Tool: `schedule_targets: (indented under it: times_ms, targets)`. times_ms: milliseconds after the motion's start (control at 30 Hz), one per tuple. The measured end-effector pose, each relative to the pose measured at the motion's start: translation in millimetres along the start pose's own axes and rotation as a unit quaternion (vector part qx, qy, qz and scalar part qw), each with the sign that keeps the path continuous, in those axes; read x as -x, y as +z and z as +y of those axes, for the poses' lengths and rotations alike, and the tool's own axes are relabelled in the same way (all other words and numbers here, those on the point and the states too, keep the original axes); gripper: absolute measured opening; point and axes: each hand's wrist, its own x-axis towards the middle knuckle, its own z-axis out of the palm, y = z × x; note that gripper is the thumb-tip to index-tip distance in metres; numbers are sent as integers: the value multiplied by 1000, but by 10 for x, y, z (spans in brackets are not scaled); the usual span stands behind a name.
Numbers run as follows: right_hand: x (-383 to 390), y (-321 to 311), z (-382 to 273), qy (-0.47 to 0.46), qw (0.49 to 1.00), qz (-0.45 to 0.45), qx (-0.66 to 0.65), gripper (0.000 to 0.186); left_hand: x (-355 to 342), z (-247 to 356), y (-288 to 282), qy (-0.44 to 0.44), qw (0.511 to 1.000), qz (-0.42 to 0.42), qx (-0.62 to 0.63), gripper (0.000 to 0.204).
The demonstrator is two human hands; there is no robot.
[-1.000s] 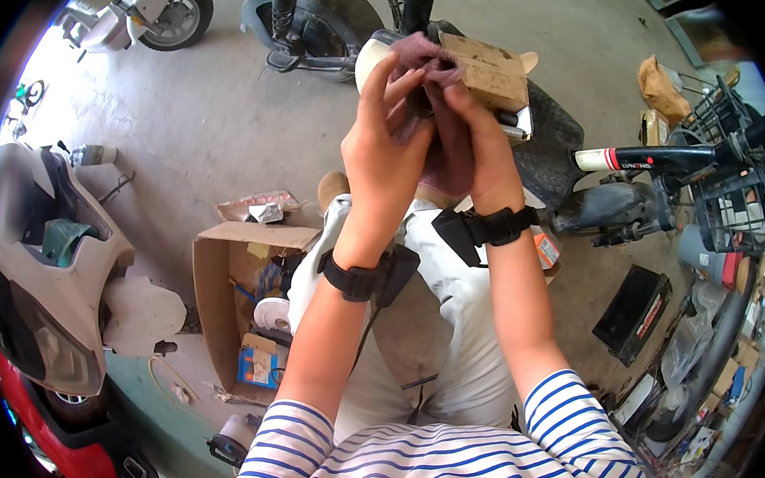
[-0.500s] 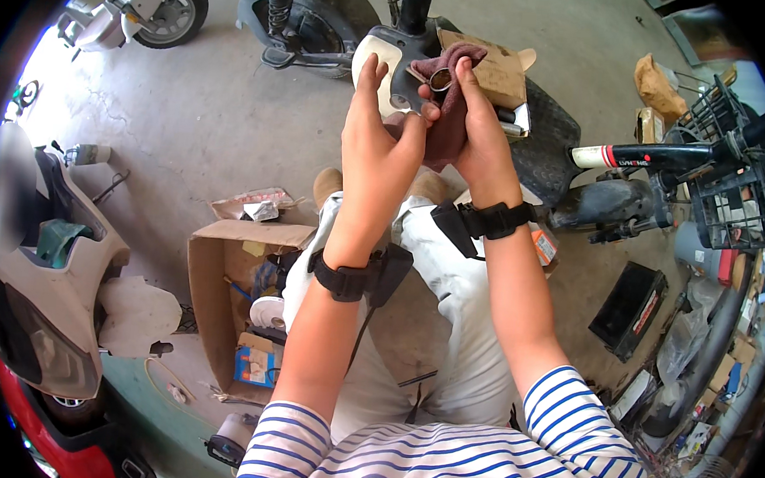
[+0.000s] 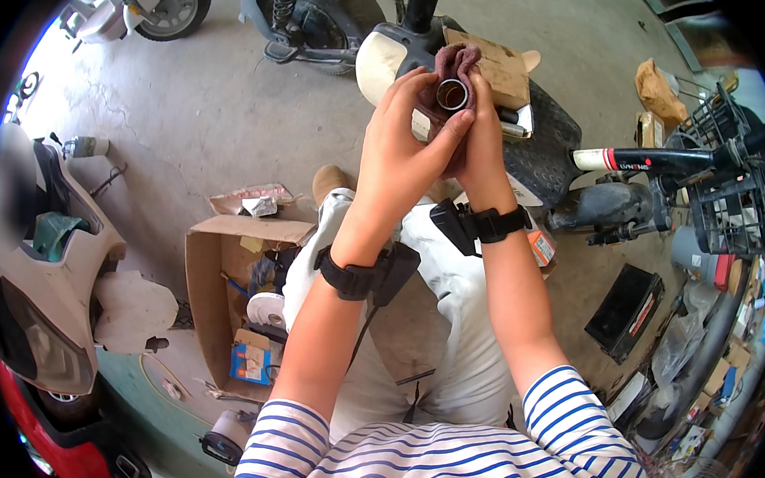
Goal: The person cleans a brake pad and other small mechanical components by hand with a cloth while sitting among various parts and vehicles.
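Note:
Held out before me is a round metal ring or short tube (image 3: 441,94), its open end facing up toward me. A maroon cloth (image 3: 457,58) wraps around its far and right sides and bunches above it. My left hand (image 3: 399,142) closes on the ring from the left, its thumb pressed near the lower rim. My right hand (image 3: 487,140) is wrapped round the cloth on the right side. The fingers beneath the ring are mostly hidden, so its length cannot be made out.
A scooter's black footboard (image 3: 551,131) bears an open cardboard box (image 3: 493,70) just beyond my hands. Another cardboard box (image 3: 207,307) with assorted parts stands left of my legs. A black battery-like block (image 3: 625,311) lies at right. A white scooter body (image 3: 54,307) stands at left.
My left hand has moved in and closed on the ring. The ring has turned to face me more squarely, slightly lower and to the right, with the cloth now gathered behind it.

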Motion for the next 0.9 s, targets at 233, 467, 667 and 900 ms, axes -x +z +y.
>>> schedule_targets:
  times_ms: [233, 467, 667, 900]
  targets:
    - [-100, -268, 134, 59, 993, -105, -15, 47, -6, 67, -20, 33, 999, 38, -21, 50]
    - [-42, -120, 160, -32, 997, -63, 33, 52, -12, 52, -47, 46, 998, 47, -21, 46]
    - [-18, -134, 87, -87, 978, -25, 187, 57, -1, -5, -44, 99, 987, 49, -118, 38]
    - [44, -102, 19, -180, 927, -9, 328, 63, 4, 4, -11, 88, 985, 87, -124, 35]
